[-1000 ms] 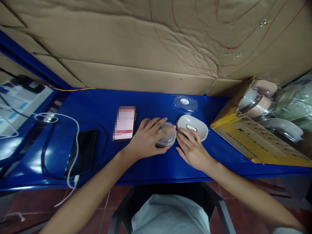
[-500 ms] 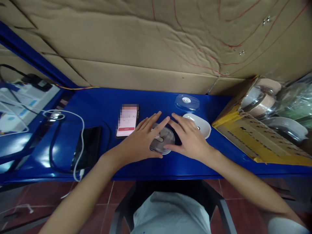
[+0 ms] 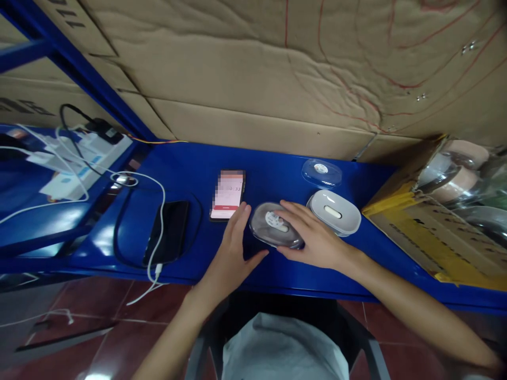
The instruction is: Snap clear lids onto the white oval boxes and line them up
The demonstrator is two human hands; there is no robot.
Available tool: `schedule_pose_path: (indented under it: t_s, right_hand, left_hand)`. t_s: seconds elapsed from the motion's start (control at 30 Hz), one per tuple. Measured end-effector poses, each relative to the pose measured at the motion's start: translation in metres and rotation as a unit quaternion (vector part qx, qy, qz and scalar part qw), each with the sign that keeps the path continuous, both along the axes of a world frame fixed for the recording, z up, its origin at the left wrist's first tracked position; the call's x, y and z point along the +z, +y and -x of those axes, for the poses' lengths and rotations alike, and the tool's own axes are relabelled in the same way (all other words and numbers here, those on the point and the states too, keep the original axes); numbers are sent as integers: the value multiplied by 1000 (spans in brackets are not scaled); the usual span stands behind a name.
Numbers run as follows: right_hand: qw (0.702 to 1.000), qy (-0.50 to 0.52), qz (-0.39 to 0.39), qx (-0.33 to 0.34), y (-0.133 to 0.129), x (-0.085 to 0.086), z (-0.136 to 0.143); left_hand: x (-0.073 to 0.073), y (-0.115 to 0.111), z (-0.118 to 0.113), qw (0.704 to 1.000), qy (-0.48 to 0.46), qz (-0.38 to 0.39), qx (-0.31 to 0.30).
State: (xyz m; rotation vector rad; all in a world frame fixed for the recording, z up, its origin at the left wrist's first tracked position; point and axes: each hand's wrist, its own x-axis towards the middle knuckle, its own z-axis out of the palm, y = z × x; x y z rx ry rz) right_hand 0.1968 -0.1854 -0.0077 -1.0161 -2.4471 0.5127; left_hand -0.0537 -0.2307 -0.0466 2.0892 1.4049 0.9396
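A grey oval soap dish (image 3: 264, 228) with a see-through lid and a white sticker lies on the blue table in front of me. My right hand (image 3: 312, 235) grips its right end, thumb at the near side and fingers over the top. To the left of the dish, my left hand (image 3: 233, 245) is held open, thumb spread from the fingers, apart from the dish. Just beyond my right hand sits a white oval soap dish (image 3: 344, 217) with a slot in its middle. Behind that lies a clear plastic lid (image 3: 332, 175) with a round sticker.
A phone with a lit screen (image 3: 227, 195) lies at the back left of my hands. Further left are a dark phone-like device (image 3: 168, 232), a white cable and a white power strip (image 3: 87, 166). A cardboard box (image 3: 420, 232) of wrapped dishes stands at right.
My right hand has closed on the grey dish's right end. My left hand has drawn back to the left, off the dish. The view has shifted left, and the white dish shows more fully.
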Motion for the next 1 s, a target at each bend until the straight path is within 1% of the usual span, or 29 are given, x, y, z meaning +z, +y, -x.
schedule_pose_path:
  t_s: [0.03,0.1,0.17,0.27,0.37,0.53,0.6,0.7,0.83,1.0]
  right_hand:
    - [1000,7,-6,0,-3,-2,-5]
    - [1000,20,-17,8,-8,-7,-12]
    - [999,31,-32,29,-11,-11,-16]
    - [996,24,-59,63,-12,-12,-19]
    - [994,17,-81,75,-10,-7,-21]
    - [994,15,-84,73,-11,0,-27]
    - [995,9,-73,73,-15,-2,-30]
    - [996,2,-55,75,-20,-10,-32]
    - [995,-6,-58,80,-20,-20,-32]
    - [996,6,-48,82,-16,-19,-30]
  left_hand:
    - [-3,-2,0,1000,-17,20,5]
    - [-6,-2,-1,997,-45,64,-5]
    - [-3,2,-3,993,-54,97,-31]
    - [5,9,-5,991,-32,117,-62]
    - [10,15,-6,990,0,121,-74]
    - [7,14,-7,991,25,118,-58]
    - [6,12,-7,992,32,110,-52]
    - [5,11,-9,993,40,98,-50]
    - [3,11,-9,994,43,89,-48]
    - [-1,11,-7,994,55,87,-45]
